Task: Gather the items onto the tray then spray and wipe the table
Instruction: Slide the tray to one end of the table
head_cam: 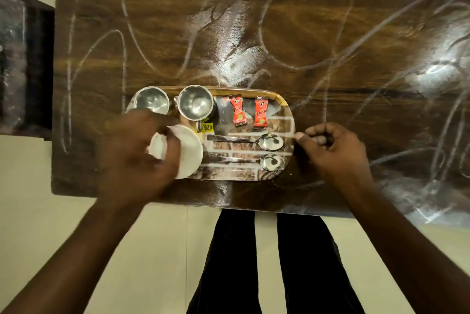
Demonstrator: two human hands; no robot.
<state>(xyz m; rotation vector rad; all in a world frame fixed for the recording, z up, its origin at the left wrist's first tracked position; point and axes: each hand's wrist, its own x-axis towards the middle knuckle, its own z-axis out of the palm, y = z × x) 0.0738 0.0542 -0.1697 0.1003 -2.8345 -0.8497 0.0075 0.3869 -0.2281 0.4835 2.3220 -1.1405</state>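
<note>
Tray (287, 110) lies between hands: left hand (137, 158) grasps white cup (191, 151), right hand (333, 153) clenched beside rim

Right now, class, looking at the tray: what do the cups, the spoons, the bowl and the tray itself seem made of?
The cups look like polished stainless steel: mirror-bright insides. The spoons likewise, shiny silver metal. The bowl is plain white, ceramic or plastic; I cannot tell which. The tray shows a wood-coloured rim and a glossy printed face, possibly laminate.
</note>
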